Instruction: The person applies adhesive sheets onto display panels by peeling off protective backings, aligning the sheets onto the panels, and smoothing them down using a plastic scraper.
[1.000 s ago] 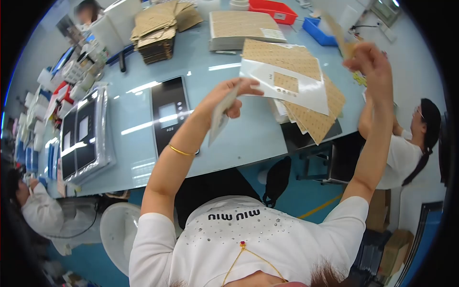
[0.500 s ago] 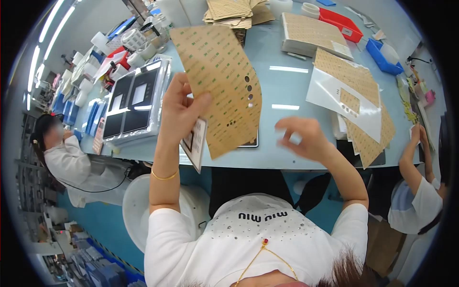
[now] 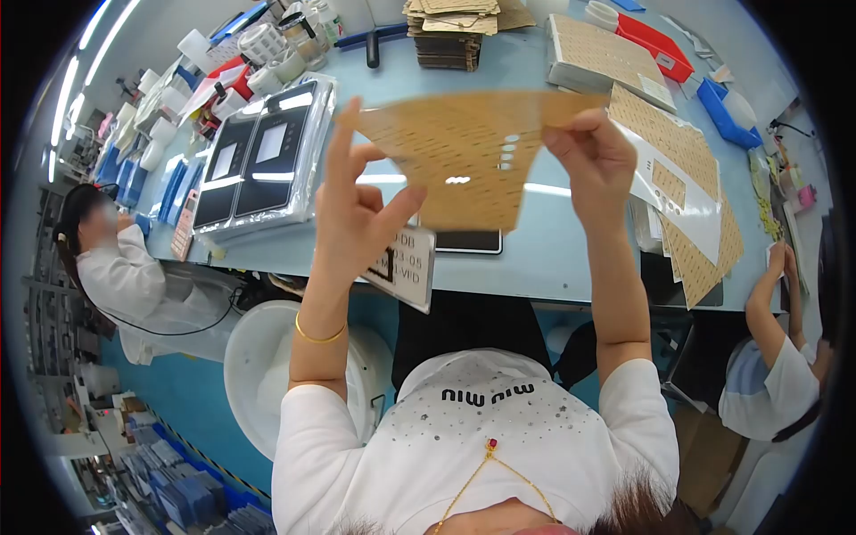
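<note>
A tan backing sheet (image 3: 464,147) with printed marks and a row of punched holes is held up over the table, bent and slightly blurred. My right hand (image 3: 593,160) pinches its upper right corner. My left hand (image 3: 361,192) is at its left end, fingers spread and thumb apart; whether the index fingertip touches the sheet is unclear. Just below my left palm is a white card with black lettering (image 3: 410,267), partly covered by the hand; I cannot tell whether the hand supports it. Behind the sheet, a dark flat panel (image 3: 468,242) lies mostly hidden near the table edge.
Wrapped black panels (image 3: 267,156) lie at left. Stacked tan sheets (image 3: 446,49) and a thick sheet pile (image 3: 606,58) stand at the back. Loose sheets with a white cut-out film (image 3: 682,192) lie right, near red and blue trays. Two other people sit at the sides.
My right hand has moved up and taken the sheet's corner. My left fingers have spread from their pinch. The sheet has swung sideways, and the card has shifted right, facing me more.
</note>
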### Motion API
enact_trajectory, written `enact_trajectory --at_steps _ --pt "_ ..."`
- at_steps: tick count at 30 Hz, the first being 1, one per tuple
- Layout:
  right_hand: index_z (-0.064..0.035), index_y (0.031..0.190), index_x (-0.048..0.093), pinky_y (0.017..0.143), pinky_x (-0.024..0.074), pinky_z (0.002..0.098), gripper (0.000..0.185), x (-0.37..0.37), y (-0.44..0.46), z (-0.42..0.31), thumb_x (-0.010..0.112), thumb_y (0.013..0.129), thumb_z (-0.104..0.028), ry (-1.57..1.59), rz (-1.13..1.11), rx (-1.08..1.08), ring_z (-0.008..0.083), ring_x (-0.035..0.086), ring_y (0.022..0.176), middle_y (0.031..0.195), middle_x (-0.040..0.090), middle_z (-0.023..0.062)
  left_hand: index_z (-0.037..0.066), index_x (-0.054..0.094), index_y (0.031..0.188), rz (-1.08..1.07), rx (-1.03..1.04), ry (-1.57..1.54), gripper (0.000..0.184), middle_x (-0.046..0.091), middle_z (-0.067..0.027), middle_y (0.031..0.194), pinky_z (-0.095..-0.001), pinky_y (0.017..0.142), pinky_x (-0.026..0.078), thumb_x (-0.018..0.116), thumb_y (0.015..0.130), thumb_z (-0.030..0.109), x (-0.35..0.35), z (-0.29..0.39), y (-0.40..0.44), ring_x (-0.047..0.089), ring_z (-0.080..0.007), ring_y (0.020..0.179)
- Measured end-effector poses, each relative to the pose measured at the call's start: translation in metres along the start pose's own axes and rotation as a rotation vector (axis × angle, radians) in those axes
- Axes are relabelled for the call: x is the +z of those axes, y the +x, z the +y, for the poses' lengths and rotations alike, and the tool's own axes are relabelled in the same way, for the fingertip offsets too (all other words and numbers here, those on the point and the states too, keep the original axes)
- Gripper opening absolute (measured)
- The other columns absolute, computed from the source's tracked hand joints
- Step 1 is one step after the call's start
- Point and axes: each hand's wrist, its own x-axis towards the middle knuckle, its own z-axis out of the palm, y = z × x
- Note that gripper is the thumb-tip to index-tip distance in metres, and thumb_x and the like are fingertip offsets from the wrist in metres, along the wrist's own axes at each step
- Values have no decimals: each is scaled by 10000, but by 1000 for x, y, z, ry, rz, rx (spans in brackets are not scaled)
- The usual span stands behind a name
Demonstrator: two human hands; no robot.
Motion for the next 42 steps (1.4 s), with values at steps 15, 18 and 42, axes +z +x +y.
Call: enact_trajectory --at_steps 15,18,42 --pt "-223 1479 220 718 518 237 830 -23 1 20 643 819 49 -480 -257 401 115 626 796 1025 591 56 -22 308 1342 -152 -695 -622 608 605 -97 725 -221 340 331 577 798 -23 14 -51 -22 444 -84 357" --pt "-228 1487 168 575 501 210 841 -20 -7 22 625 836 46 -387 -308 398 68 613 666 886 602 38 12 310 1354 -124 -832 -807 617 602 -101 780 -249 347 328 622 825 65 17 -59 -43 420 -115 337" --pt "-156 1479 169 539 501 221 863 -9 -63 88 639 791 67 -350 -201 622 100 604 666 813 605 62 23 589 788 -201 -13 475 150 652 -84 877 -336 689 498 717 734 77 -11 -79 -119 595 -268 832"
